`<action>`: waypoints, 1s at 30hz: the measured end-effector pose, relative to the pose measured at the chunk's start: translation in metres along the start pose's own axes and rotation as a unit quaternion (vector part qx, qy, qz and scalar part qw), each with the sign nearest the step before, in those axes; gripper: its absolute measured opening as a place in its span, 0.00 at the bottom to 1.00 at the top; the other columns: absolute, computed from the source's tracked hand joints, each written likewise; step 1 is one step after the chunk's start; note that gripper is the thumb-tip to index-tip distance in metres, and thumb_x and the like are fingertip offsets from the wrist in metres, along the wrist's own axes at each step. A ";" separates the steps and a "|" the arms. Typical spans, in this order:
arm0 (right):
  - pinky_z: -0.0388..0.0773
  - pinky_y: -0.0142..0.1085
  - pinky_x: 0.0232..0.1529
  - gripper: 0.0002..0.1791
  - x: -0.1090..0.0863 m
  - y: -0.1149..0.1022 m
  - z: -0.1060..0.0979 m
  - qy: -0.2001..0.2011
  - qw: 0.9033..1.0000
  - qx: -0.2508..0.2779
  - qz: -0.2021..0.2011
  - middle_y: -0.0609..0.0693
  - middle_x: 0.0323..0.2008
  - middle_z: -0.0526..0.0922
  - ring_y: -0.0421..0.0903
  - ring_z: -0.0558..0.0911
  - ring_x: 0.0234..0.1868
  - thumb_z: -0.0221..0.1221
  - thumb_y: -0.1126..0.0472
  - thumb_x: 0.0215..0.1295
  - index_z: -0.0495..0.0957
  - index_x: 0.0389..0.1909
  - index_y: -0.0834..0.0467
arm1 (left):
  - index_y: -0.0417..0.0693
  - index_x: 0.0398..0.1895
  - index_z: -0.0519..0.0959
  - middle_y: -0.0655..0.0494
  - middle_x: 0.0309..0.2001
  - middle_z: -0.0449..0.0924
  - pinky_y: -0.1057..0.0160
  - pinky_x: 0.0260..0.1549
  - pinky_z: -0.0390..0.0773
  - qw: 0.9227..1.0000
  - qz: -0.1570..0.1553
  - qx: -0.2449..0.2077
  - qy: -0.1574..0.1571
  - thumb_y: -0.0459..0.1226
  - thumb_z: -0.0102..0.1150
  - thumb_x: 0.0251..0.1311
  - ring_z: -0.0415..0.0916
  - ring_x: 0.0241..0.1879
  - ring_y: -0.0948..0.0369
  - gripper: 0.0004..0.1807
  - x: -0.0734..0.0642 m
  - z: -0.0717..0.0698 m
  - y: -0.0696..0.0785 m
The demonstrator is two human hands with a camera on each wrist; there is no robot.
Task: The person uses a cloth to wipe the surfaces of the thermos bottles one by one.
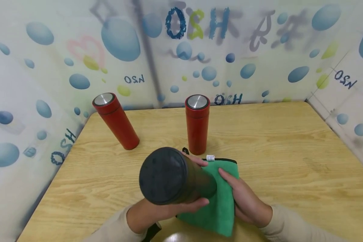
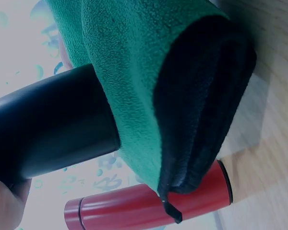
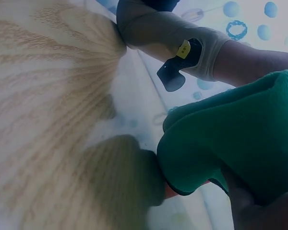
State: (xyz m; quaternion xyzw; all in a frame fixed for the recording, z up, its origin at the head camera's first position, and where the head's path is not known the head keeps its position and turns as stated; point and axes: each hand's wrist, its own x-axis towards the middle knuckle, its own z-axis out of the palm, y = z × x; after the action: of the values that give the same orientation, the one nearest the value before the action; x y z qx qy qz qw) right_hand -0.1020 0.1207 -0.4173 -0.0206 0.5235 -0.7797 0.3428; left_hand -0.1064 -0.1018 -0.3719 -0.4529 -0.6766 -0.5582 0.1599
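My left hand (image 1: 166, 210) grips a dark flask (image 1: 163, 176), its fingers and thumb on either side of the body. A flat, round black end faces up toward my head. The other end meets a folded green towel (image 1: 225, 198) with black edging, as the left wrist view shows with the flask (image 2: 48, 122) against the towel (image 2: 129, 91). My right hand (image 1: 249, 198) holds the towel by its right side, thumb on top; the fingers beneath are mostly hidden. In the right wrist view, the towel (image 3: 230, 134) drapes in folds above the hand.
Two red flasks with silver lids stand on the wooden table (image 1: 275, 141): one (image 1: 197, 131) just behind the towel, another (image 1: 118, 122) farther left. A wall sheet (image 1: 175, 67) with blue spots borders the table's back. A dark wrist strap (image 1: 152, 232) sits at my left sleeve.
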 end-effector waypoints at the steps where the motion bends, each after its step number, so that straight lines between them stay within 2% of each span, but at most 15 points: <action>1: 0.78 0.39 0.61 0.34 0.000 0.000 0.000 0.000 1.000 -0.001 0.001 0.45 0.58 0.76 0.39 0.78 0.59 0.41 0.37 0.77 0.56 0.70 0.57 | 0.31 0.62 0.65 0.46 0.58 0.78 0.59 0.65 0.71 1.000 0.006 0.008 0.000 0.44 0.72 0.55 0.75 0.60 0.56 0.39 0.000 0.002 -0.002; 5: 0.77 0.39 0.61 0.31 0.002 0.001 0.001 0.013 1.000 -0.005 -0.009 0.44 0.56 0.77 0.39 0.79 0.59 0.42 0.38 0.78 0.59 0.68 0.56 | 0.29 0.56 0.72 0.46 0.54 0.81 0.56 0.61 0.74 0.996 0.078 0.040 0.026 0.47 0.73 0.54 0.78 0.58 0.55 0.36 0.001 0.012 -0.012; 6: 0.77 0.39 0.61 0.30 0.002 0.001 0.001 0.016 1.000 -0.006 -0.011 0.43 0.55 0.78 0.39 0.79 0.58 0.42 0.38 0.78 0.59 0.67 0.56 | 0.29 0.55 0.72 0.47 0.54 0.81 0.57 0.61 0.74 0.995 0.080 0.044 0.029 0.48 0.72 0.54 0.78 0.57 0.55 0.36 0.002 0.013 -0.013; 7: 0.77 0.39 0.61 0.30 0.002 0.001 0.001 0.019 1.000 -0.006 -0.012 0.43 0.55 0.78 0.39 0.79 0.58 0.43 0.39 0.78 0.60 0.67 0.56 | 0.29 0.55 0.72 0.47 0.54 0.81 0.57 0.61 0.74 0.996 0.074 0.044 0.029 0.48 0.72 0.54 0.78 0.57 0.55 0.36 0.001 0.013 -0.012; 11: 0.78 0.38 0.59 0.31 0.002 0.002 0.001 0.021 1.000 -0.006 -0.011 0.44 0.55 0.78 0.39 0.80 0.57 0.43 0.39 0.77 0.59 0.67 0.56 | 0.31 0.60 0.67 0.46 0.57 0.78 0.60 0.64 0.71 1.000 0.001 0.013 0.017 0.45 0.72 0.55 0.76 0.59 0.57 0.37 0.000 0.006 -0.006; 13: 0.79 0.39 0.59 0.31 0.002 0.002 0.000 0.021 1.000 -0.003 -0.009 0.44 0.55 0.78 0.40 0.80 0.56 0.44 0.39 0.77 0.58 0.67 0.56 | 0.30 0.60 0.66 0.46 0.57 0.78 0.61 0.64 0.71 1.000 -0.014 0.008 0.022 0.44 0.72 0.55 0.76 0.58 0.57 0.38 0.001 0.000 -0.005; 19: 0.79 0.38 0.58 0.30 0.000 0.004 -0.003 0.020 1.000 -0.004 -0.005 0.43 0.53 0.80 0.39 0.81 0.55 0.44 0.39 0.77 0.57 0.67 0.55 | 0.26 0.55 0.69 0.46 0.55 0.81 0.64 0.59 0.75 0.997 0.003 0.022 0.069 0.47 0.71 0.56 0.79 0.54 0.59 0.36 0.010 -0.027 -0.011; 21: 0.79 0.38 0.58 0.30 -0.001 0.006 -0.003 0.008 1.000 0.000 -0.001 0.43 0.54 0.80 0.39 0.81 0.55 0.44 0.39 0.77 0.57 0.68 0.56 | 0.25 0.53 0.70 0.47 0.54 0.82 0.64 0.58 0.77 0.995 0.011 0.027 0.095 0.47 0.72 0.56 0.81 0.54 0.58 0.36 0.013 -0.039 -0.016; 24: 0.80 0.38 0.58 0.30 -0.001 0.007 -0.002 -0.013 1.000 0.011 0.008 0.44 0.54 0.81 0.40 0.82 0.55 0.45 0.41 0.77 0.58 0.67 0.58 | 0.24 0.56 0.67 0.48 0.55 0.82 0.61 0.58 0.78 0.990 0.007 0.035 0.139 0.45 0.74 0.54 0.82 0.54 0.56 0.39 0.018 -0.052 -0.028; 25: 0.80 0.38 0.57 0.30 -0.001 0.008 -0.002 -0.020 1.000 0.013 0.013 0.44 0.53 0.82 0.40 0.82 0.54 0.45 0.41 0.77 0.58 0.67 0.58 | 0.25 0.57 0.66 0.46 0.55 0.82 0.60 0.58 0.78 0.987 -0.002 0.041 0.154 0.43 0.75 0.53 0.82 0.54 0.55 0.40 0.019 -0.056 -0.032; 27: 0.80 0.38 0.57 0.30 -0.001 0.008 -0.003 -0.032 0.999 0.014 0.025 0.45 0.53 0.82 0.40 0.83 0.54 0.46 0.41 0.77 0.57 0.67 0.58 | 0.29 0.61 0.66 0.45 0.56 0.81 0.57 0.59 0.78 0.981 -0.040 0.070 0.176 0.39 0.76 0.50 0.82 0.54 0.54 0.40 0.022 -0.061 -0.041; 29: 0.80 0.37 0.57 0.31 -0.001 0.008 -0.003 -0.044 0.998 0.010 0.038 0.45 0.53 0.82 0.39 0.83 0.54 0.46 0.40 0.77 0.57 0.67 0.59 | 0.37 0.64 0.66 0.45 0.56 0.80 0.53 0.58 0.78 0.972 -0.105 0.098 0.186 0.36 0.76 0.49 0.80 0.55 0.53 0.39 0.026 -0.064 -0.050; 30: 0.80 0.36 0.57 0.32 -0.001 0.009 -0.004 -0.048 0.998 0.009 0.044 0.45 0.53 0.82 0.39 0.83 0.54 0.46 0.40 0.77 0.57 0.68 0.59 | 0.42 0.65 0.66 0.47 0.57 0.80 0.51 0.59 0.77 0.965 -0.147 0.108 0.187 0.35 0.76 0.49 0.79 0.55 0.54 0.40 0.027 -0.064 -0.054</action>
State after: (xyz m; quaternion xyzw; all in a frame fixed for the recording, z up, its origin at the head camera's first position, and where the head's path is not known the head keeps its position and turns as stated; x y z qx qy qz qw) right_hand -0.0981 0.1228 -0.4257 -0.0326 0.5000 -0.7666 0.4016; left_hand -0.1826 -0.1460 -0.3642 -0.2157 -0.7504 -0.5736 0.2478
